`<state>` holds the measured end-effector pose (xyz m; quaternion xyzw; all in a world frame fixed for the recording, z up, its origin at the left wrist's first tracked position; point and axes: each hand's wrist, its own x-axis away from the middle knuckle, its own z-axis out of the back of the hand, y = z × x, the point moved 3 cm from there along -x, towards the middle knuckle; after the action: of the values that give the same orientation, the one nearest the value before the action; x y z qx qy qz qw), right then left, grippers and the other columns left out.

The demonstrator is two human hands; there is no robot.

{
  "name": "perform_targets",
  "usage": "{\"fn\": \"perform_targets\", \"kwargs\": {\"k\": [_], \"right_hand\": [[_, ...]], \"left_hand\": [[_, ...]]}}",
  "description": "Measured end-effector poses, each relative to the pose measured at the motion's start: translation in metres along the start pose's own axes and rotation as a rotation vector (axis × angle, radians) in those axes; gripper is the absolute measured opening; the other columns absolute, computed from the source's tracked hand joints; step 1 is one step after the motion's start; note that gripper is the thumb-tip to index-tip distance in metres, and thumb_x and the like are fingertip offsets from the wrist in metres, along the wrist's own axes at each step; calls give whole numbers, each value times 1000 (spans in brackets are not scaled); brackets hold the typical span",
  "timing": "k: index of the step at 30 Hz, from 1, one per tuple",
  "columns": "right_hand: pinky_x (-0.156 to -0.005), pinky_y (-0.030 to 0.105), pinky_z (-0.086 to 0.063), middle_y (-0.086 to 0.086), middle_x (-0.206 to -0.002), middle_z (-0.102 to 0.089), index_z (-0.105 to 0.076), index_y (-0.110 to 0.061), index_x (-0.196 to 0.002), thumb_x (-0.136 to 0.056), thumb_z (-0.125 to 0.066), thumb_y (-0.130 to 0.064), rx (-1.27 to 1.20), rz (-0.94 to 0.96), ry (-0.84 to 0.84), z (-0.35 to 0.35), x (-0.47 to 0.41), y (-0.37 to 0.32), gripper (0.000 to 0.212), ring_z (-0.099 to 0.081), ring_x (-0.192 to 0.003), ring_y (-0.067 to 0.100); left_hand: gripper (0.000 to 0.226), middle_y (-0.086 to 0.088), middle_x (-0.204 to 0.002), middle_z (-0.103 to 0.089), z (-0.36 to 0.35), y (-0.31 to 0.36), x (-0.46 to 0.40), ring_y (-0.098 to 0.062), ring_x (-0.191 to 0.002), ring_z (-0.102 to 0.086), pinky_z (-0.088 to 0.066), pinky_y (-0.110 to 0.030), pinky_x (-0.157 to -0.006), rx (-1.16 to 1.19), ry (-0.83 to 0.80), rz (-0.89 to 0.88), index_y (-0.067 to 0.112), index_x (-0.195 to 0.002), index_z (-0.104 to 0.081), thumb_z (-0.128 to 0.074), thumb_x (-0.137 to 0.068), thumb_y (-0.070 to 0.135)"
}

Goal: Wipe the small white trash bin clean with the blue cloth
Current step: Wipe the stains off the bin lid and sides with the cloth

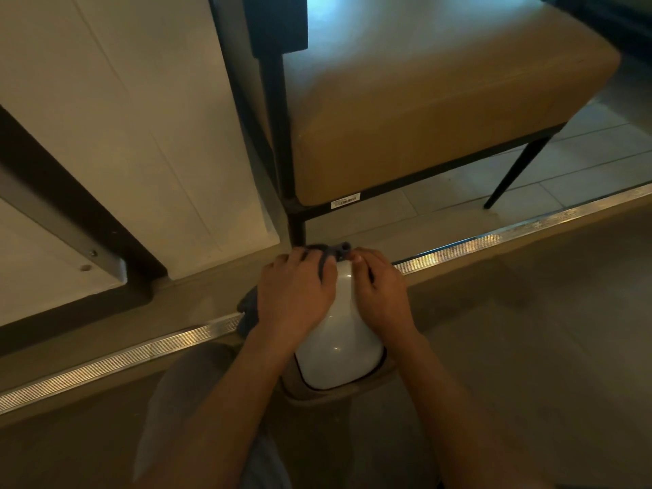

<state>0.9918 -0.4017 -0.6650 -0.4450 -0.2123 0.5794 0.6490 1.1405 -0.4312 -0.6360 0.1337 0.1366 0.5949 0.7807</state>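
Up top, a tan cushioned chair (441, 100) on black legs fills the view, with a white panelled wall (123, 118) to the left and a ribbed metal floor strip (494, 238) running across. Down on the floor, between the person's arms, sits the small white trash bin (338, 351), its glossy lid catching the light. The left hand (293, 298) lies over the bin's left shoulder, fingers curled down onto the blue cloth (326, 254), which bunches at the far rim and trails down the left side. The right hand (381, 294) braces the right side, fingers curved against the shell with the tips pinching toward the cloth's knot. Risk here, I'd say: that shell looks slick, so a hard push could skid or tip the light bin toward the chair leg, or the bunched cloth could slip off.
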Motion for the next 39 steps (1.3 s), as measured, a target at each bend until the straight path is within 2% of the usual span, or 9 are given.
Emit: {"fn": "perform_targets", "kwargs": {"k": [2,4,6,9,16,25,33,36,39], "right_hand": [[-87,25,-50,-2,-108,-66,-67,-14,-111,-101,-38,-30,-4,2,0,-1,-1,0,35,-60,-97,9],[-87,23,-48,-3,-109,-65,-67,-15,-110,-101,-38,-32,-4,0,-16,-1,-1,-1,35,-59,-98,8],[-86,22,-48,-4,-108,-64,-66,-15,-109,-102,-40,-28,-17,-5,-23,-3,-1,2,29,-59,-97,5],[-89,34,-53,-4,-111,-65,-66,-15,-112,-103,-39,-33,-29,-25,-14,-5,-2,8,33,-60,-102,9],[-95,39,-52,-3,-118,-65,-66,-17,-117,-102,-37,-38,-67,-41,-12,-3,4,8,39,-59,-108,11],[-91,26,-47,-4,-118,-66,-69,-18,-114,-103,-45,-24,-96,-63,-1,1,4,6,27,-58,-109,12],[-93,23,-42,-4,-125,-63,-64,-22,-122,-103,-40,-30,-88,-103,-95,1,4,6,32,-54,-117,13],[-95,28,-43,0,-128,-60,-63,-19,-124,-104,-39,-31,-83,-70,-120,3,4,4,34,-49,-121,16],[-102,43,-44,6,-129,-60,-64,-12,-124,-104,-34,-29,6,79,-150,6,4,0,39,-45,-128,26]], "left_hand": [[43,-6,-132,-60,-2,-5,26,-27,-118,-57,-43,-45,-105,81,128,-133,23,-135,-56,-37,-104,45],[43,-6,-136,-56,-5,-18,43,-25,-125,-51,-41,-44,-109,166,215,-155,21,-137,-54,-42,-102,43],[40,-4,-134,-55,-8,-27,44,-20,-124,-47,-44,-43,-105,267,249,-55,22,-134,-54,-43,-102,42],[35,0,-129,-56,-9,-26,37,-18,-119,-48,-47,-39,-98,305,287,58,24,-127,-58,-43,-101,42],[42,3,-129,-57,-12,-24,37,-3,-115,-42,-31,-18,-96,328,298,184,24,-127,-60,-39,-99,48],[34,2,-131,-57,-11,-18,39,-17,-121,-51,-37,-26,-98,302,301,253,25,-129,-59,-42,-103,40],[38,0,-134,-57,-4,-9,41,-19,-121,-53,-46,-38,-102,258,314,325,21,-131,-60,-40,-104,38],[40,1,-136,-56,-4,-6,42,-19,-121,-54,-48,-40,-100,239,344,395,22,-132,-60,-36,-105,40],[41,2,-136,-55,-5,-3,43,-17,-121,-55,-49,-40,-98,221,366,493,24,-133,-58,-33,-106,42]]}}
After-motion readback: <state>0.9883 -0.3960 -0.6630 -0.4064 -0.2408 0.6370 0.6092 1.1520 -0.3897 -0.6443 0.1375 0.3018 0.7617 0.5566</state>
